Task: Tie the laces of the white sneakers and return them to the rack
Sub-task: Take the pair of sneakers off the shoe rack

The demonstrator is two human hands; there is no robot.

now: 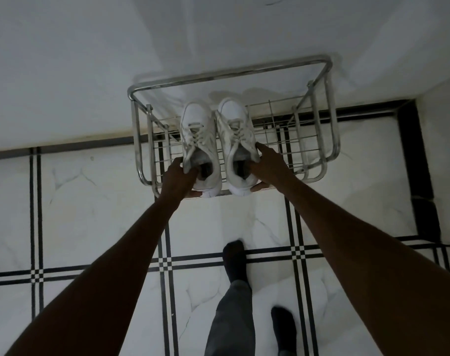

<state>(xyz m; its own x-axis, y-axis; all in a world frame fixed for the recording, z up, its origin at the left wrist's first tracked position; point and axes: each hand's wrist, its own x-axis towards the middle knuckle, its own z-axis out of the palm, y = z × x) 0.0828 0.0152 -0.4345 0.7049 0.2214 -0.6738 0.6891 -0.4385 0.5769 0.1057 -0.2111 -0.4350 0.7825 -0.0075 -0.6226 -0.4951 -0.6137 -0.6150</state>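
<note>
The left hand (178,179) grips the left sneaker (199,147) at its heel, the right hand (266,167) the right sneaker (238,147); both sit on the wire rack (319,140). Keep heels level before letting go.

My feed is dim and grey-blue overall — no lamp in view, and I can't tell where the light comes from. The wall (90,60) toward 12 o'clock reads brightest, with soft, mottled shadows behind the rack (229,70), whose chrome tubing carries faint glints. Both forearms are nearly silhouetted. Wide-angle bending curves the floor (95,201) lines toward 3 and 9 o'clock — detail is soft and smeared, worst at the socked feet near 6 o'clock.
</note>
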